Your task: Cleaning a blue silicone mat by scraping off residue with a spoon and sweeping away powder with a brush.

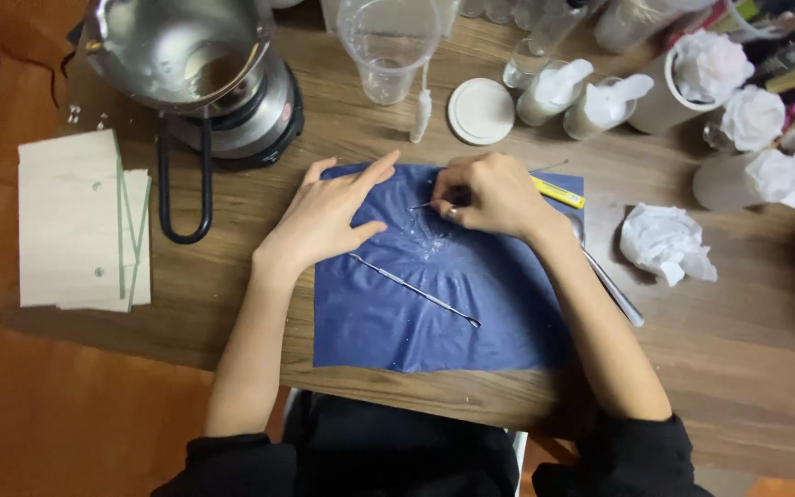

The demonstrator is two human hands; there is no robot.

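A person sits at the near edge of a wooden desk (232, 304), both hands on a dark blue cloth (471, 304) spread flat near that edge. The right hand (499, 195) is curled closed, pinching a thin metal pick (423, 205) whose tip points left, its long axis running roughly along the desk's width. The left hand (328, 216) lies open and flat, fingers spread toward the far edge, pressing the cloth's far left corner. A second slim metal tool (416, 291) lies loose on the cloth, slanting from upper left to lower right. A yellow pen-shaped object (558, 192) rests beside the right wrist. A crumpled white tissue (666, 243) sits toward the right edge. A round white lid (481, 110) lies near the far edge.
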